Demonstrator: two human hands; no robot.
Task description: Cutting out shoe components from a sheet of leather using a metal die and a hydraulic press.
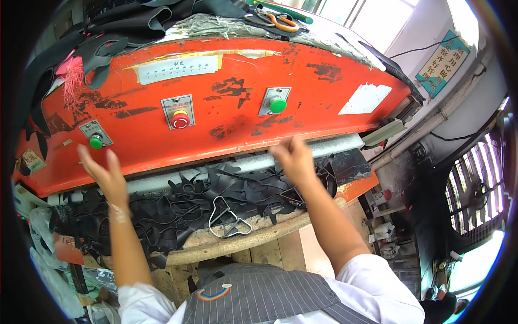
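My left hand [106, 175] is raised with its fingers apart, just below the left green push button [96, 141] on a red machine front [232, 127]. It holds nothing. My right hand [294, 162], a little blurred, hovers before the machine's lower edge, below the right green button [277, 105]. Its fingers are loosely bent and apart, with nothing visible in them. Beneath both hands lies a tangle of black leather-like scraps [156, 218]. A bare metal cutting die [229, 218] rests at the near edge of the scraps. Another dark-edged die [327, 177] sits beside my right forearm.
A red stop button [179, 119] sits between the green ones. Orange-handled scissors [281, 22] and dark sheets [129, 21] lie on top of the machine. A pale bar [334, 144] runs under the red front. Plastic bags [51, 270] hang at lower left; shelves [386, 227] stand right.
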